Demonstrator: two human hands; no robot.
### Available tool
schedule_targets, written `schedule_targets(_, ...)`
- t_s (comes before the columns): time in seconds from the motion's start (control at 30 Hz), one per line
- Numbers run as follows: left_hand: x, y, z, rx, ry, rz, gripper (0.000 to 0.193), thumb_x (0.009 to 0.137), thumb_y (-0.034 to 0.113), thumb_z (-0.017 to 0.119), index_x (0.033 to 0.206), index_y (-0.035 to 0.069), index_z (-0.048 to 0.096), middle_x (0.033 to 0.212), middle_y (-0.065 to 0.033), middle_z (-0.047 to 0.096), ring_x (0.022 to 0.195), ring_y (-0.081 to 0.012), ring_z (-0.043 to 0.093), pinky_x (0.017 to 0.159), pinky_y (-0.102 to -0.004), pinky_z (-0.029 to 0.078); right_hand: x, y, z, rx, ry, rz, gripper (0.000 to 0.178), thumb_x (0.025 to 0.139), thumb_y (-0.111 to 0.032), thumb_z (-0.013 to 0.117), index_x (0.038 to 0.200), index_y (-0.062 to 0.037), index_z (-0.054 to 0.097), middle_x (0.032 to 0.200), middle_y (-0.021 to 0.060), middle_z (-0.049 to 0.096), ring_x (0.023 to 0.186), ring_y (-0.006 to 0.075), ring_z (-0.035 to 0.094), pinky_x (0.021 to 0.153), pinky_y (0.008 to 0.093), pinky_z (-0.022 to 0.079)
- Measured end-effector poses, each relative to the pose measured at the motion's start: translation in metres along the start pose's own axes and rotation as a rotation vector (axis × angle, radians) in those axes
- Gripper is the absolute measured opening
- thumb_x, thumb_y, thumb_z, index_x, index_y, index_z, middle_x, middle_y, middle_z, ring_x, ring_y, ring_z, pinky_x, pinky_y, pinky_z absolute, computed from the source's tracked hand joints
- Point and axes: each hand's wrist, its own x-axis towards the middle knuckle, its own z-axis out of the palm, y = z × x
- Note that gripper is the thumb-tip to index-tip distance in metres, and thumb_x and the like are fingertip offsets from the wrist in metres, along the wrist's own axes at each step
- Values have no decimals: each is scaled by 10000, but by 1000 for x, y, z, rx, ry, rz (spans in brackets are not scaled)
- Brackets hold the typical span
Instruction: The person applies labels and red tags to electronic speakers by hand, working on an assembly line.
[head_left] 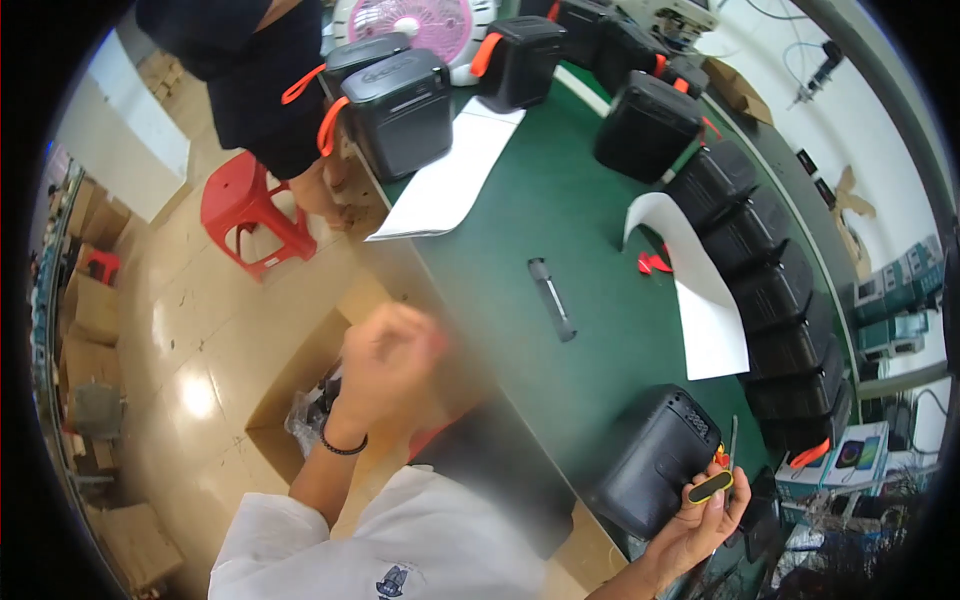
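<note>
My left hand [388, 350], smeared by motion, is over the open cardboard box [290, 400] beside the table. Its fingers look curled, but I cannot tell whether they hold anything. At the lower right, my right hand [706, 520] is closed on a small black oval piece with a yellow rim [710, 487]. A thin metal rod [734, 440] rises beside its fingers. Next to this hand a black box-shaped speaker [655, 465] lies on the green table, with a bit of red and yellow at its edge. A dark strip-shaped part [553, 300] lies mid-table.
Black speakers with orange straps [400, 115] stand at the far end; several more [780, 310] line the right side. White sheets [450, 170] [705, 310] lie on the table, red scraps [654, 262] near one. A pink fan [415, 25], red stool [250, 210] and standing person [265, 100] are beyond.
</note>
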Motion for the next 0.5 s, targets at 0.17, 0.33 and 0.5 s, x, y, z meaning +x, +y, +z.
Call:
schedule_targets(0.17, 111, 40, 106, 175, -517, 213, 130, 867, -4, 697, 971, -14, 619, 924, -133, 688, 842, -226, 703, 756, -337, 555, 3, -1, -2, -11, -124, -21, 403, 984, -56, 591, 1375, 6, 514, 1186, 188, 666, 961, 200, 692, 806, 301, 628)
schedule_targets(0.33, 175, 4, 175, 410, -533, 484, 175, 889, 92, 715, 1046, 17, 693, 959, -179, 694, 860, -340, 690, 784, -427, 547, 4, -3, -2, 42, -153, -1, 387, 953, -67, 673, 1318, -24, 552, 1147, 155, 660, 928, 195, 682, 783, 315, 614)
schedule_targets(0.5, 165, 23, 173, 336, -456, 352, 165, 894, 86, 727, 1041, 14, 715, 944, -151, 711, 781, -280, 683, 720, -348, 543, 8, -5, -5, 74, -77, -25, 392, 898, -92, 777, 1222, -3, 575, 1086, 173, 667, 880, 249, 692, 765, 379, 608)
